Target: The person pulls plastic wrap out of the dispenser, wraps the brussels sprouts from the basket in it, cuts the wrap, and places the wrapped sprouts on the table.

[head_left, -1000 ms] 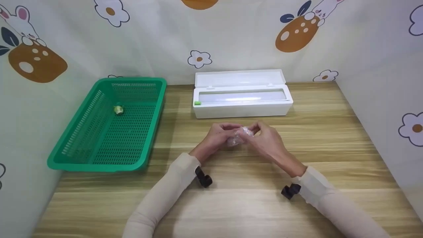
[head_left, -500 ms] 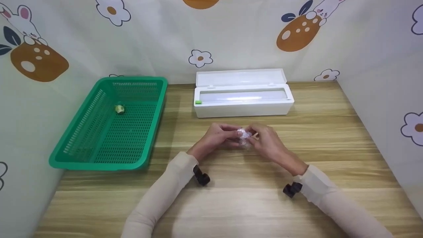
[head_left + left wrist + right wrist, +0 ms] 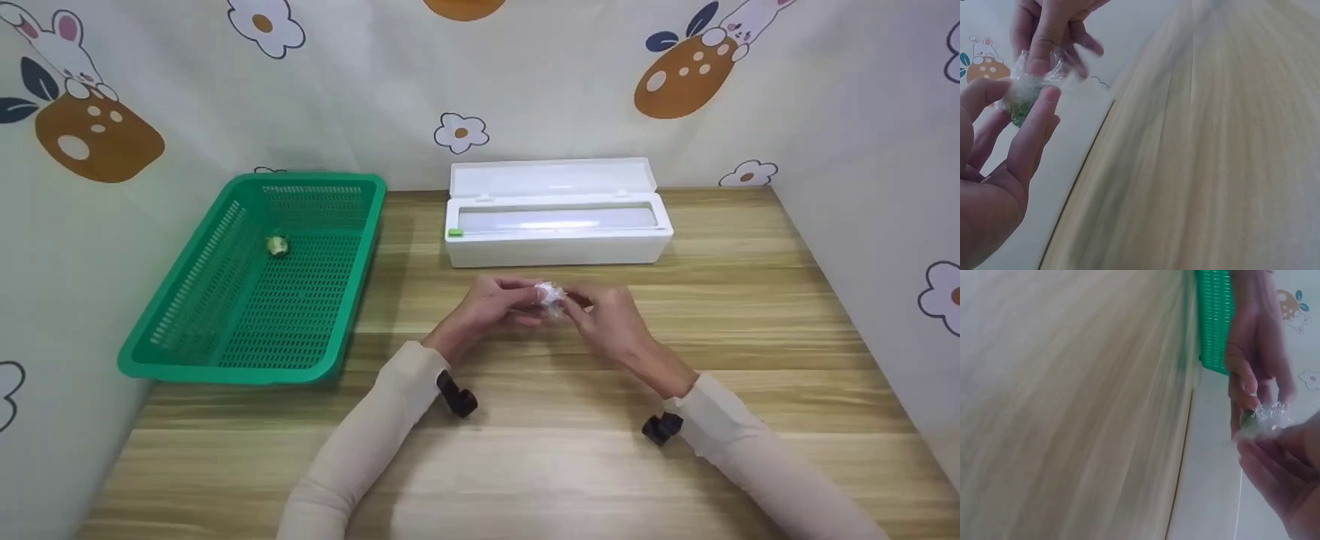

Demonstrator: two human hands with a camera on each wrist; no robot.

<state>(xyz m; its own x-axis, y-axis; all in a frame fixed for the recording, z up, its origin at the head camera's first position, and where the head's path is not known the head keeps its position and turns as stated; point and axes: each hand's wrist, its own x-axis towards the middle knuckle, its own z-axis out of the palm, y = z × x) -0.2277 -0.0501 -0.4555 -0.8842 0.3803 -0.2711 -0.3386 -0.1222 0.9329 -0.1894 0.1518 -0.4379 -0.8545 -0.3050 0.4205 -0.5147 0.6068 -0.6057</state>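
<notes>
A small green lump (image 3: 1018,112) bundled in clear cling film (image 3: 551,294) is held between both hands above the table. My left hand (image 3: 491,306) grips it from the left, thumb and fingers around its sides, as the left wrist view shows. From the right, my right hand (image 3: 613,321) pinches the crumpled film with thumb and fingers; in the left wrist view its thumb presses onto the top. Green shows through beneath the film, but its exact kind is hard to tell. Just beyond the hands stands a white cling film dispenser (image 3: 562,253), lid raised, with a green slider at its left end.
At the left stands a green perforated basket (image 3: 349,300) holding one small pale-green and whitish piece (image 3: 277,246). A wood-grain table (image 3: 540,465) lies under everything. Patterned curtain (image 3: 360,90) walls the back and sides.
Both hands stay together over the table, fingers shifting on the bundle. The film, looser and hanging lower earlier, now looks more gathered. The basket and dispenser stay put while the view shifts slightly.
</notes>
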